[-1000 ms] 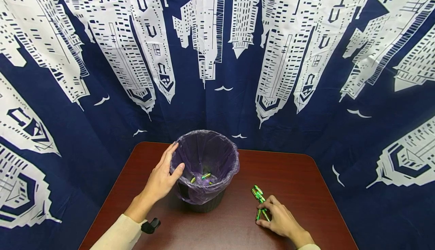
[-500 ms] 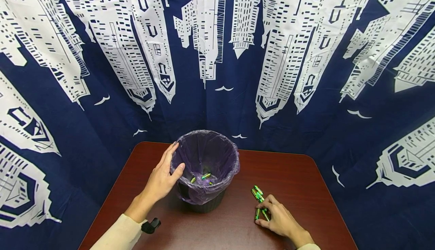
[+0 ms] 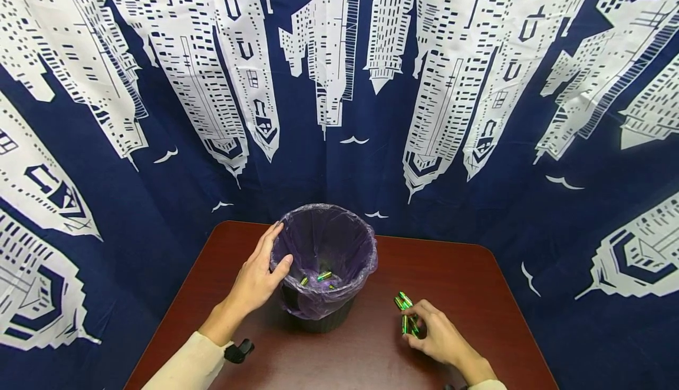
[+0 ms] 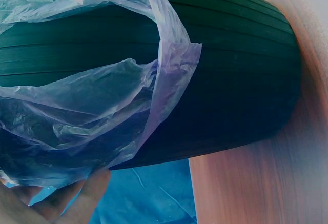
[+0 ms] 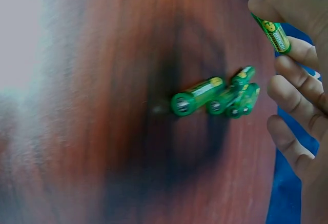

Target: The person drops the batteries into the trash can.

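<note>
A dark bin [image 3: 323, 319], lined with a thin purple plastic bag [image 3: 366, 260], stands upright on the table. My left hand [image 3: 254, 281] rests against its left rim, thumb and fingers spread and fairly straight; the left wrist view shows fingers [image 4: 95, 190] touching the bag's edge. My right hand [image 3: 440, 334] pinches one green battery [image 5: 274, 35] between thumb and fingers, raised off the tabletop. Below that hand, several more green batteries [image 5: 200, 96] lie close together on the wood. A few batteries [image 3: 325, 276] lie at the bottom of the bin.
The reddish-brown wooden table [image 3: 361, 366] has rounded far corners. A dark blue curtain [image 3: 339, 172] with white skyline prints hangs behind and at both sides. A black strap piece [image 3: 240, 350] sits at my left wrist.
The head view has shifted slightly. My right hand, low over the loose batteries before, now has one battery lifted a little. My left hand stays at the bin rim.
</note>
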Available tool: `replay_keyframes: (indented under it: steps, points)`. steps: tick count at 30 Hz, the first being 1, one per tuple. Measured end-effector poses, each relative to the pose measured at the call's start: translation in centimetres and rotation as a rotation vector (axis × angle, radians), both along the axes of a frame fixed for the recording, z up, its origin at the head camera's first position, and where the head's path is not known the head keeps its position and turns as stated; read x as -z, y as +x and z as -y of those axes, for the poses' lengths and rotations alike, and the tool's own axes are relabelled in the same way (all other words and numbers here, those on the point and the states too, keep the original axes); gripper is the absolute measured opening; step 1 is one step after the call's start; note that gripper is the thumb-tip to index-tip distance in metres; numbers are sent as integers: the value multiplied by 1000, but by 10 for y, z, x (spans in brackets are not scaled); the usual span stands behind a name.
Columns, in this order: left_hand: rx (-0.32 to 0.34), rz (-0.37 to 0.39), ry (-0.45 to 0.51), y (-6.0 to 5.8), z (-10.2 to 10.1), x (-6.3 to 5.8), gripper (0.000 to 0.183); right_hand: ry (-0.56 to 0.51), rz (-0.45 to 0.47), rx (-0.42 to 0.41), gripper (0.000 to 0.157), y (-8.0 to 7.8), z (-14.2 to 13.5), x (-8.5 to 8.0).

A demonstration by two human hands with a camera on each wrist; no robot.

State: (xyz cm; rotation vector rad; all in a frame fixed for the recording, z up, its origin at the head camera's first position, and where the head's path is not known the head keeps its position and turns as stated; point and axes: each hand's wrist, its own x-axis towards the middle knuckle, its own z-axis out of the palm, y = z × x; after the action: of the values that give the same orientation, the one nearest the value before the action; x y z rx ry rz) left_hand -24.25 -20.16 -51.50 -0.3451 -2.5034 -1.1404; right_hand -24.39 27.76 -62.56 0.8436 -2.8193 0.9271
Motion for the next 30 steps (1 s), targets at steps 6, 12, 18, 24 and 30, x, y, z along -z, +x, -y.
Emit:
replay_keyframes:
  steps: [6,12,18,24,30]
  points:
    - [2,-1,0,-1,0,-1,82,-31,-43,-27,48,-6,3,-14]
    - [-8,-11,4,-1,-2,0,81,-53,-184,-51,49,-12,7,-31]
    - [-13,-38,22,0,-4,2,80,-52,-232,-28,51,-16,11,-54]
    - [-10,-77,58,-2,-5,9,77,-65,-303,-35,52,-22,16,-78]
    - [-5,-139,134,-3,-8,19,70,-68,-374,-53,53,-31,22,-105]
